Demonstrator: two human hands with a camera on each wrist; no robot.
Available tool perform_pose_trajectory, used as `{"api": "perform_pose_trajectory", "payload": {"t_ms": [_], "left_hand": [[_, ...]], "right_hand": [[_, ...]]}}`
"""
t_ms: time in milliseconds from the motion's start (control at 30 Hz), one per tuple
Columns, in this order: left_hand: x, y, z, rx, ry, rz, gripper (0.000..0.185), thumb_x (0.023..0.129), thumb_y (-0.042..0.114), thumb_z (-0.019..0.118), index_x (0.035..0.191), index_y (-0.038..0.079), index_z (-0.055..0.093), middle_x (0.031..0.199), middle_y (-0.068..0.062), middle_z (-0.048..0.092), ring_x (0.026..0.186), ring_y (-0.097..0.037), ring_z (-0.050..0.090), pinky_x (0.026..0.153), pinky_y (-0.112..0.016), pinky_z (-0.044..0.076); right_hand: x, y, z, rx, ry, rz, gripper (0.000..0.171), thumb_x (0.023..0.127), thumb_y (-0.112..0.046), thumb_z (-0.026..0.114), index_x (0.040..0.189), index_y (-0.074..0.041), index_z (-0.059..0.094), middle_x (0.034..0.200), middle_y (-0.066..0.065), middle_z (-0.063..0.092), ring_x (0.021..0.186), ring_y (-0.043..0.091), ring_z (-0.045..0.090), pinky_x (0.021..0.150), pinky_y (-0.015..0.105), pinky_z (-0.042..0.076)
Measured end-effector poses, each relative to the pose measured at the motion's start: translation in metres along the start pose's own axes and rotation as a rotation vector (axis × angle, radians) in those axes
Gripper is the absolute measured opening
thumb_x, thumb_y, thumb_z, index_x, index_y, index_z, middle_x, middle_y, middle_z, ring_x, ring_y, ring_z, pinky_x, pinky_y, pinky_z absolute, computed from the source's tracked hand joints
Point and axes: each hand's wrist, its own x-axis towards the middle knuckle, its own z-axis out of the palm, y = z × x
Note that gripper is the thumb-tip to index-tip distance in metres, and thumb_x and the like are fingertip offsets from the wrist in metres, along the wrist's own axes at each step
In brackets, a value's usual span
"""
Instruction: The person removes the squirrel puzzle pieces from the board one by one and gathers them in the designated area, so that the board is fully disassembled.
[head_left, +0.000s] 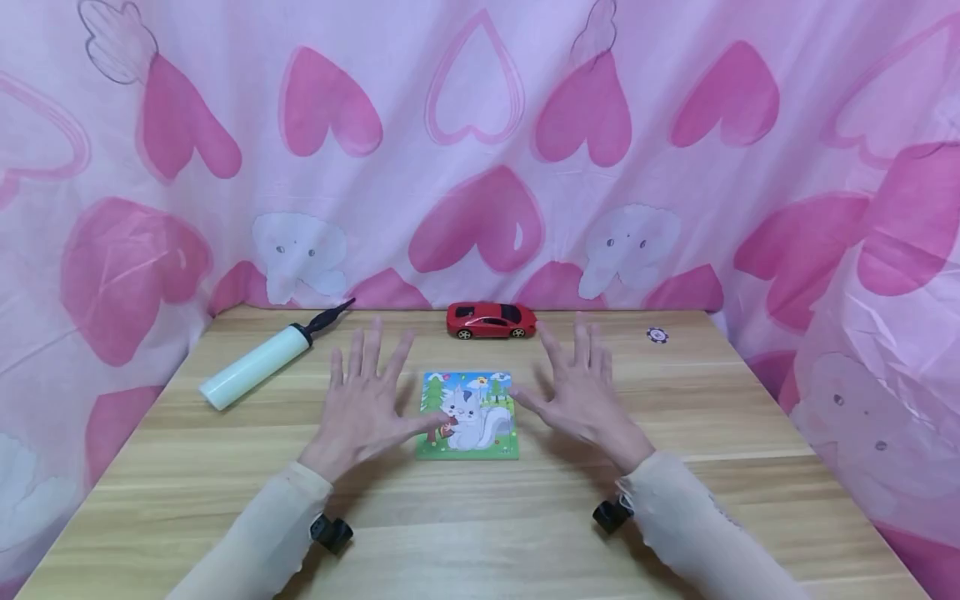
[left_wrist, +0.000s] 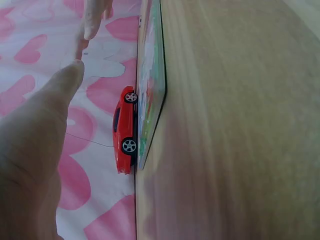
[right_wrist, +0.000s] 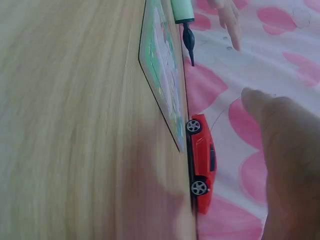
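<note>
**both hands spread flat beside a puzzle board, nothing held**

head view. a wooden table (head_left: pixel 480 517) is seen, backed by a pink heart-print curtain (head_left: pixel 480 125). a small picture puzzle board (head_left: pixel 468 414), showing a white cat, lies flat near the table's centre. the left hand (head_left: pixel 365 406) is held at the board's 9 o'clock, fingers straight and fanned, palm down; its thumb tip appears to reach the board's left edge, though actual contact cannot be confirmed. the right hand (head_left: pixel 581 392) is held at the board's 3 o'clock, likewise fanned, apart from the board. nothing is gripped by either hand. the symmetrical flanking is judged to leave the board uncovered and in plain sight between them. a red toy car (head_left: pixel 491 320) is parked at the board's 12 o'clock, near the far edge. a white hand pump (head_left: pixel 258 365) lies tilted at 10 o'clock, nozzle toward the curtain. a small dark disc (head_left: pixel 657 335) sits at 2 o'clock, well apart.

left wrist view (rolled sideways). the board (left_wrist: pixel 151 85) is seen edge-on, flat on the table (left_wrist: pixel 240 125), with the car (left_wrist: pixel 124 130) just behind it. the thumb (left_wrist: pixel 45 130) is seen extended, clear of the wood; no object is enclosed.

right wrist view (rolled sideways). the board (right_wrist: pixel 162 70) again lies flat, the car (right_wrist: pixel 202 162) beyond it and the pump (right_wrist: pixel 184 15) further off. a blurred straight digit (right_wrist: pixel 285 155) fills the near corner; a fingertip of the other hand (right_wrist: pixel 230 22) is visible past the pump.
</note>
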Motion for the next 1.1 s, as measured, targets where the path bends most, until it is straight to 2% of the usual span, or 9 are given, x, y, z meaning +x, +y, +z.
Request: {"api": "perform_pose_trajectory", "payload": {"t_ms": [133,233,367,433,600,700,900,1100], "left_hand": [[0.0,0.002,0.006,-0.037,0.015,0.024,0.134,0.082,0.101,0.057,0.181,0.026,0.009,0.187,-0.018,-0.01,0.171,-0.051,0.002,0.135,-0.078,0.008],[0.001,0.003,0.01,-0.072,0.012,0.035,0.133,0.081,0.102,0.057,0.181,0.024,0.015,0.187,-0.019,-0.003,0.17,-0.048,0.008,0.135,-0.076,0.015],[0.001,0.004,0.016,-0.128,-0.014,0.025,0.133,0.08,0.102,0.058,0.181,0.025,0.019,0.187,-0.017,0.003,0.17,-0.046,0.013,0.134,-0.076,0.022],[0.001,0.004,0.018,-0.161,-0.025,0.018,0.132,0.08,0.101,0.06,0.181,0.026,0.018,0.187,-0.017,0.005,0.17,-0.046,0.016,0.132,-0.076,0.024],[0.003,0.004,0.024,-0.245,-0.043,0.009,0.131,0.08,0.098,0.065,0.181,0.028,0.018,0.186,-0.017,0.012,0.169,-0.046,0.021,0.129,-0.079,0.028],[0.003,0.003,0.027,-0.298,-0.06,0.014,0.128,0.081,0.094,0.07,0.18,0.028,0.022,0.186,-0.016,0.015,0.169,-0.045,0.022,0.127,-0.08,0.031],[0.003,-0.003,0.035,-0.337,-0.084,0.038,0.125,0.083,0.089,0.074,0.179,0.025,0.028,0.185,-0.016,0.02,0.168,-0.044,0.025,0.127,-0.08,0.031],[0.002,-0.014,0.043,-0.334,-0.098,0.084,0.125,0.081,0.088,0.075,0.179,0.025,0.028,0.183,-0.017,0.024,0.167,-0.044,0.026,0.131,-0.077,0.026]], "right_hand": [[0.004,-0.001,0.01,0.145,0.015,-0.06,0.108,0.097,-0.065,0.078,0.179,-0.036,0.012,0.182,0.025,0.001,0.166,0.052,0.004,0.127,0.085,0.024],[0.005,-0.002,0.016,0.297,-0.012,-0.074,0.107,0.096,-0.062,0.082,0.176,-0.044,0.013,0.175,0.02,0.017,0.159,0.044,0.02,0.118,0.083,0.042],[0.005,-0.003,0.022,0.467,-0.06,-0.04,0.106,0.094,-0.063,0.084,0.174,-0.048,0.015,0.168,0.013,0.032,0.149,0.036,0.04,0.113,0.071,0.054],[0.005,-0.003,0.025,0.523,-0.072,-0.02,0.105,0.094,-0.061,0.086,0.174,-0.044,0.02,0.166,0.011,0.038,0.141,0.034,0.05,0.11,0.063,0.059],[0.008,0.002,0.036,0.61,-0.088,-0.016,0.1,0.095,-0.045,0.091,0.173,-0.028,0.031,0.15,0.011,0.055,0.126,0.029,0.06,0.105,0.049,0.061],[0.01,0.007,0.042,0.607,-0.094,-0.031,0.093,0.095,-0.036,0.093,0.169,-0.019,0.04,0.143,0.01,0.061,0.122,0.026,0.061,0.103,0.044,0.059],[0.014,0.013,0.048,0.54,-0.097,-0.048,0.074,0.093,-0.036,0.094,0.156,-0.017,0.059,0.132,0.003,0.065,0.114,0.019,0.061,0.097,0.036,0.058],[0.018,0.013,0.05,0.506,-0.098,-0.037,0.068,0.094,-0.039,0.093,0.151,-0.017,0.065,0.13,-0.002,0.065,0.113,0.016,0.061,0.096,0.033,0.059]]}}
